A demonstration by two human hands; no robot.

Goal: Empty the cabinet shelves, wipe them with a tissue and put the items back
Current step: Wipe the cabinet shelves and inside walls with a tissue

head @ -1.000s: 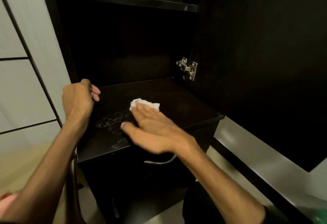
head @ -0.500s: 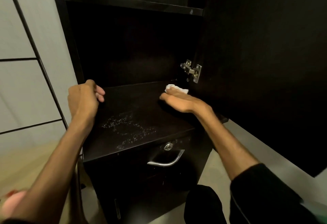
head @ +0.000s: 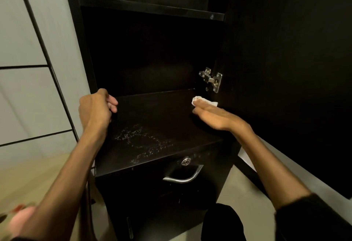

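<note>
Nearest me, below both forearms, the drawer handle [head: 182,176] and its lock [head: 185,161] sit on the front under the shelf [head: 162,118]. Just above, a pale patch of residue [head: 142,141] lies on the shelf's front half, toward the person from both hands and nearer the left hand [head: 96,108], which is curled around the cabinet's left edge, bracing. The right hand [head: 215,116] lies flat, fingers straight, pressing the tissue [head: 204,103] at the shelf's back right corner; the tissue peeks out past its fingertips, just under the hinge [head: 211,79]. The hand's long axis runs leftward along the shelf. I'd judge the wiping half done: the tissue must sweep forward and left of that hand to reach the residue. Farther up, the upper shelf [head: 150,7] looks bare.
</note>
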